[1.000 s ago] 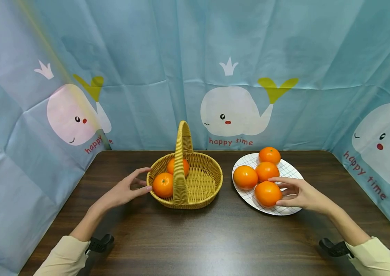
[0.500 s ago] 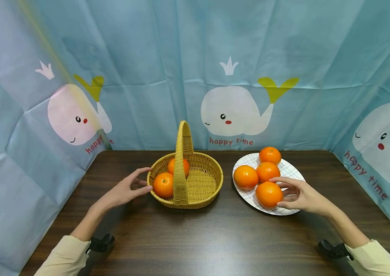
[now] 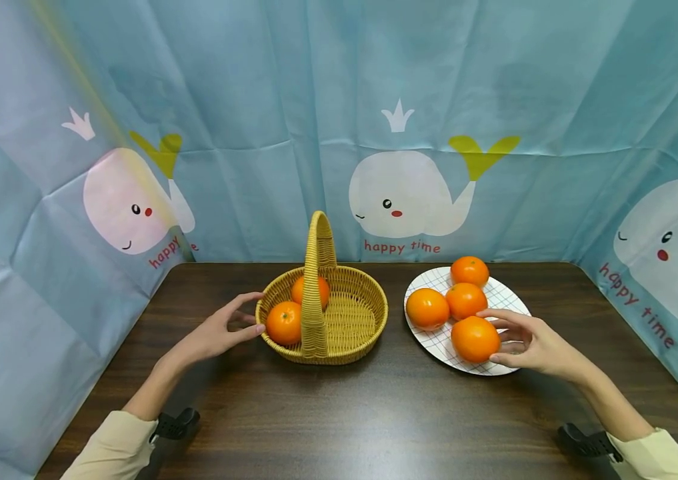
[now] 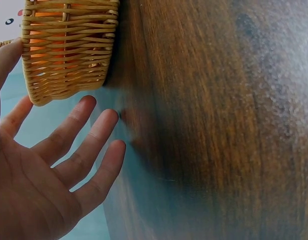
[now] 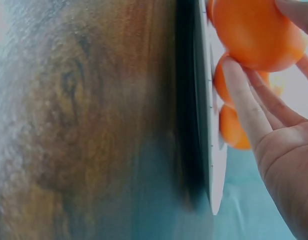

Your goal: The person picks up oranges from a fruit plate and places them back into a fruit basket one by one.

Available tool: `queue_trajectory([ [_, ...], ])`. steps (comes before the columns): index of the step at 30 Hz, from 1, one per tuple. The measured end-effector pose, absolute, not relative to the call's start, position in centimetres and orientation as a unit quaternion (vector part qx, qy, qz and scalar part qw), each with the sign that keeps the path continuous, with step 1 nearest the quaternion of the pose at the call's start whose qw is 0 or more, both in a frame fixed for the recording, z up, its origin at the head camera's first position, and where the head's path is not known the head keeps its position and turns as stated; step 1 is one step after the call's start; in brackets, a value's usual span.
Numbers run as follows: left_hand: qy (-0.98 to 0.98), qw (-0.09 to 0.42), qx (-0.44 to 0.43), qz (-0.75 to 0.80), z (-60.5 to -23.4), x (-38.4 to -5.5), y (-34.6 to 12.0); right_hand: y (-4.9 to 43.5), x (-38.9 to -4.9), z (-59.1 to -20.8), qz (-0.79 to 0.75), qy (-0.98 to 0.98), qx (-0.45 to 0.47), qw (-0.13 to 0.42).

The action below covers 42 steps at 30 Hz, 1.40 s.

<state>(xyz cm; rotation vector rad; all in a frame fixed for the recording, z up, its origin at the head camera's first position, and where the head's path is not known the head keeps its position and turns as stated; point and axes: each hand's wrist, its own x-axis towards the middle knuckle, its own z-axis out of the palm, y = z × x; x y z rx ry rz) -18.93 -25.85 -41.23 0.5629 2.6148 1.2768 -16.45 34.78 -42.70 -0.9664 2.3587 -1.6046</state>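
Observation:
My right hand [image 3: 539,343] holds the nearest orange [image 3: 475,339] between thumb and fingers, over the front of a white plate [image 3: 509,300] with a grid pattern. In the right wrist view, that orange [image 5: 259,35] sits up off the plate's surface [image 5: 216,185]. Behind it on the plate lie a left orange [image 3: 427,309], a middle orange [image 3: 465,301] and a back orange [image 3: 469,272]. My left hand [image 3: 219,330] rests its thumb and index fingertips at the left rim of a yellow wicker basket [image 3: 351,320], other fingers loosely spread [image 4: 89,145]. Two oranges [image 3: 284,323] lie in the basket's left half.
The basket's tall arched handle [image 3: 313,287] rises across its middle. Everything stands on a dark wooden table [image 3: 339,420]. A blue curtain [image 3: 243,133] with printed whales hangs right behind the table's back edge and along both sides.
The nearest orange has shifted a little right in my right hand, away from the left and middle oranges. My left hand and the basket have stayed in place.

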Motion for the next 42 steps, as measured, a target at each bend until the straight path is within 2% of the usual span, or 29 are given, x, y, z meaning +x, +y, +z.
queue_trajectory([
  [18, 0.878, 0.089, 0.187, 0.432, -41.1, -19.0, -25.9, 34.7, -16.9, -40.0, -0.528, 0.794, -0.301, 0.021],
  [42, 0.877, 0.088, 0.190, 0.433, -41.2, -19.0, -25.9, 28.4, -20.4, -38.9, -0.570, 0.745, -0.347, 0.023],
])
